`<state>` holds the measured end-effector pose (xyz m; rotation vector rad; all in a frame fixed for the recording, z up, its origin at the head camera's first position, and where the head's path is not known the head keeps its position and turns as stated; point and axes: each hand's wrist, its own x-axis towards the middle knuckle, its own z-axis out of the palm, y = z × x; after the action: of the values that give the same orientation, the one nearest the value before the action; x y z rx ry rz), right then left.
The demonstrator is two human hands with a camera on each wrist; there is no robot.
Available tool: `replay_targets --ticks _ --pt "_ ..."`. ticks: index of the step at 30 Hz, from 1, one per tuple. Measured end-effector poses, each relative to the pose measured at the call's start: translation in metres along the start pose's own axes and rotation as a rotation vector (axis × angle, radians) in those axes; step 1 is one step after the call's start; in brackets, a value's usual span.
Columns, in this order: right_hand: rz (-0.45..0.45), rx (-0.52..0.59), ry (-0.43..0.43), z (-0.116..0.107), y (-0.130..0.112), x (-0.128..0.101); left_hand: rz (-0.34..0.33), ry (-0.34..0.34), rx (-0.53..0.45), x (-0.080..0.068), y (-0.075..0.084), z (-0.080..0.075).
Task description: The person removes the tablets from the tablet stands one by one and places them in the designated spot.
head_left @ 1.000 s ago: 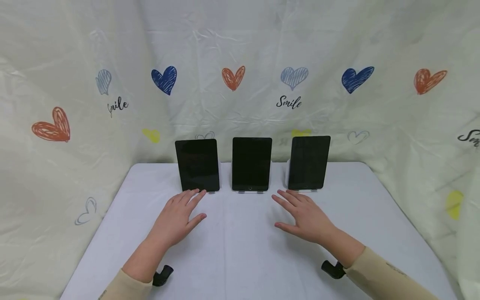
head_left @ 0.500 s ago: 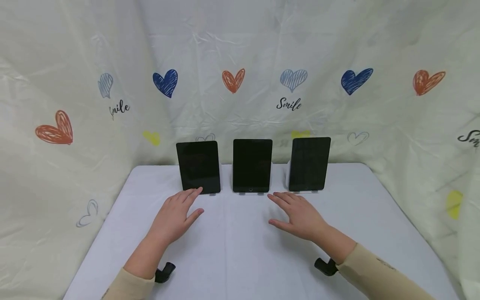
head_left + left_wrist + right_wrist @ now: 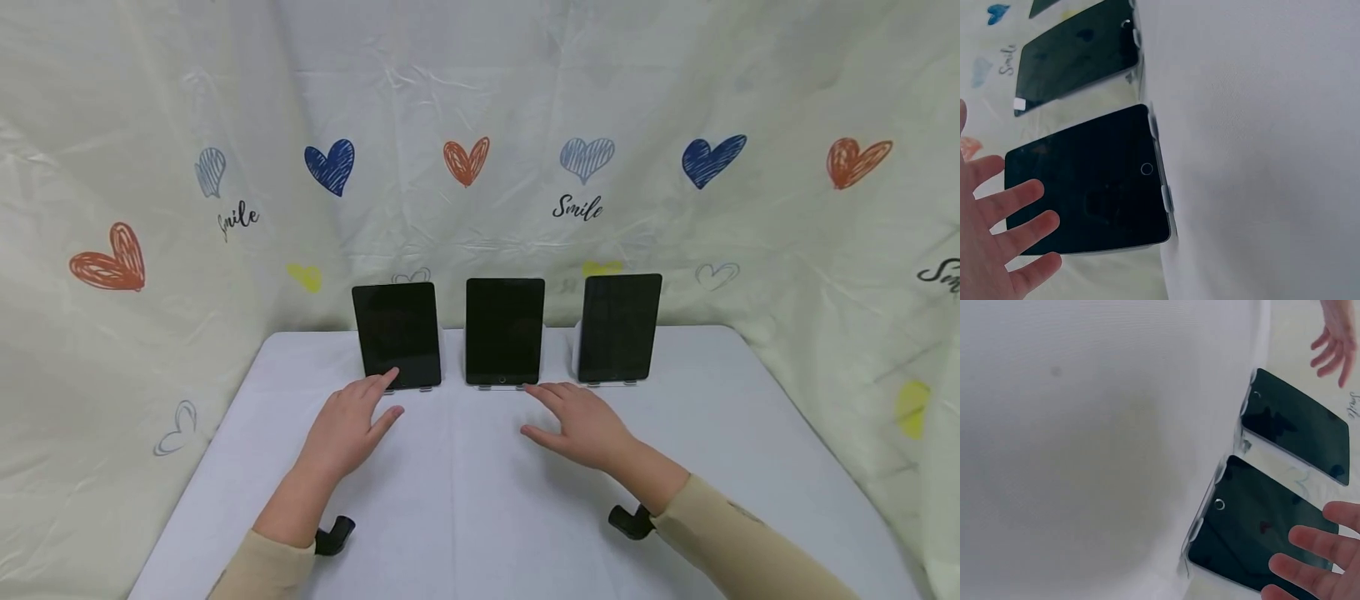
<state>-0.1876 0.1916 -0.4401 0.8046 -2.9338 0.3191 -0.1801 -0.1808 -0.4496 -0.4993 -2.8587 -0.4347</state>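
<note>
Three black tablets stand upright on small stands at the back of the white table [image 3: 465,508]: a left tablet [image 3: 397,333], a middle tablet [image 3: 504,330] and a right tablet [image 3: 619,327], all with dark screens. My left hand [image 3: 352,421] hovers flat with straight fingers, its fingertips at the left tablet's lower edge [image 3: 1091,187]. My right hand [image 3: 573,417] is spread flat, its fingertips just before the middle tablet's foot [image 3: 1254,537]. Neither hand holds anything. In the wrist views the fingers [image 3: 1016,231] [image 3: 1316,556] stand apart from the screens.
A cream cloth backdrop [image 3: 585,208] printed with hearts and "Smile" encloses the table at the back and both sides. Black wrist-camera mounts [image 3: 333,533] [image 3: 628,521] hang under both cuffs. White tabletop lies in front of the tablets.
My right hand slid left from before the right tablet to before the middle tablet. My left hand crept forward to the left tablet's lower edge.
</note>
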Motion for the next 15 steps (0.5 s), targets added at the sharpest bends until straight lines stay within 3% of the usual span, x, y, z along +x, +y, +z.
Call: replay_targets --ticks 15 --pt "0.075 0.144 -0.001 0.009 -0.012 0.022 -0.072 -0.02 -0.09 0.007 -0.014 0.001"
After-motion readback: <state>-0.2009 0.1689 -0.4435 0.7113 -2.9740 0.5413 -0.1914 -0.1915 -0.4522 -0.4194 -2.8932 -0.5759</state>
